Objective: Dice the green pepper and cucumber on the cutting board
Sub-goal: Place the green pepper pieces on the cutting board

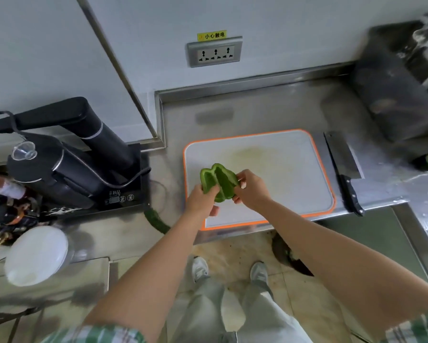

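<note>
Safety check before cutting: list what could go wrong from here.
The knife lies beside the board, handle at the edge of the counter; a bump could knock it off.
The cucumber lies off the board near the edge and might roll off.
The pepper is held above the board; it could slip.

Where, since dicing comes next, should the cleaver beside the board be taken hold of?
By its black handle, the end nearest the person. The cleaver lies flat on the counter right of the cutting board, blade toward the wall, so the right hand, once it frees the green pepper, can likely come from above on the near side.
</note>
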